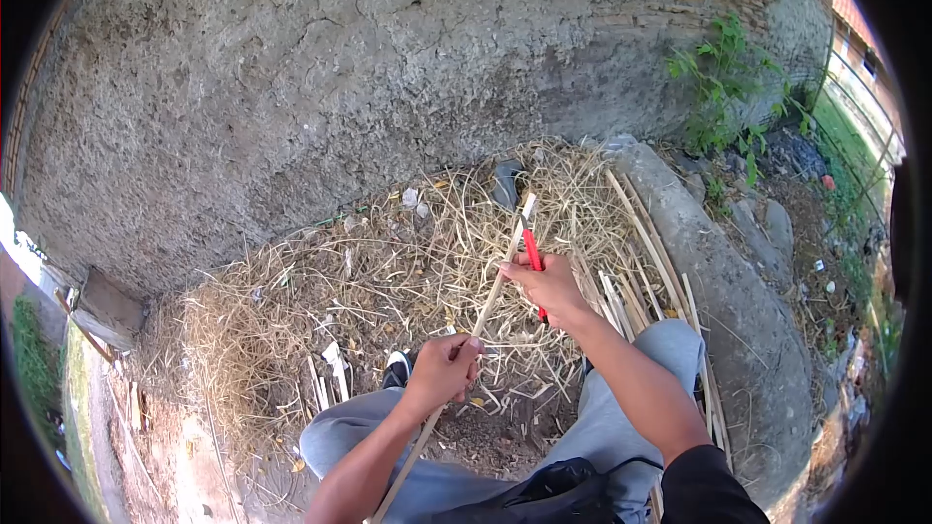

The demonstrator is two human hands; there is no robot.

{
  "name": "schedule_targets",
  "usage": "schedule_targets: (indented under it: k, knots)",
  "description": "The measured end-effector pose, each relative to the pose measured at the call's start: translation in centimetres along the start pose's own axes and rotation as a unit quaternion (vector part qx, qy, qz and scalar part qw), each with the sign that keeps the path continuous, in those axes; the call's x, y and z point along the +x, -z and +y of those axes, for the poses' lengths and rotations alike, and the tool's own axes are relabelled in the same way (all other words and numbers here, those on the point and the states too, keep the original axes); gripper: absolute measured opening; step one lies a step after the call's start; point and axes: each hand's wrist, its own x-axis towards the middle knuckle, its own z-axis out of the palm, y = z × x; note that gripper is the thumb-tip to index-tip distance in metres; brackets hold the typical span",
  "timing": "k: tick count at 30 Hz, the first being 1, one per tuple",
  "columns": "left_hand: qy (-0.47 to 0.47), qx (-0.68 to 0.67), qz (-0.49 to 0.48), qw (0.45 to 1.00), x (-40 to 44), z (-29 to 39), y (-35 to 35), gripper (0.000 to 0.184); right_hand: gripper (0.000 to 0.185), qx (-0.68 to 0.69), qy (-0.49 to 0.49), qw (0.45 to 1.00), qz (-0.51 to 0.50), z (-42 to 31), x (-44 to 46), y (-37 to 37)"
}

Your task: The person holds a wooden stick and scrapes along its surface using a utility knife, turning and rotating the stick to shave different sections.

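A long, thin pale strip (490, 309), which looks like split bamboo, runs from in front of me down past my left leg. My left hand (443, 371) is closed around its middle, fingers pinching it. Further up the strip, my right hand (551, 289) is closed around a red-handled knife (532, 250). The knife's dark blade end lies against the upper part of the strip. My right thumb also touches the strip. How the other right fingers wrap the handle is partly hidden.
Straw-like shavings (252, 349) cover the ground between my legs and the rough wall (388, 68). More split strips (631, 301) lie by my right knee, beside a large stone (718, 262). A green plant (723, 87) grows at the wall's foot.
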Motion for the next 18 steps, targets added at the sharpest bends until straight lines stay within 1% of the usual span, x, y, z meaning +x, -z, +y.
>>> schedule_targets:
  k: [3,5,7,9,11,15,18]
  knots:
    - [-0.016,-0.008,0.002,1.0,0.1,-0.2,0.0,0.027,0.023,0.021,-0.002,1.0,-0.007,-0.7,-0.3,0.0]
    - [-0.012,-0.003,0.005,1.0,0.0,0.1,-0.2,0.026,0.021,0.004,-0.041,0.999,0.014,-1.6,-0.8,-0.1]
    - [-0.008,0.002,0.008,1.0,0.0,0.1,-0.2,0.026,0.02,-0.004,-0.034,0.999,0.015,-1.8,-0.9,-0.1]
    - [-0.001,-0.026,0.007,1.0,0.0,0.0,-0.2,0.024,0.019,-0.012,-0.028,0.999,0.015,-1.7,-0.8,0.1]
    - [0.005,-0.042,0.01,0.999,-0.1,0.2,-0.3,0.024,0.018,0.003,-0.032,0.999,-0.01,-1.3,-0.6,0.3]
    - [0.023,-0.078,0.013,0.997,0.1,-0.1,-0.2,0.025,0.017,0.003,-0.029,0.999,-0.023,-1.2,-0.7,0.4]
    - [0.015,-0.084,0.019,0.996,0.2,-0.2,-0.3,0.025,0.019,0.009,-0.021,0.999,-0.037,-0.8,-0.6,0.6]
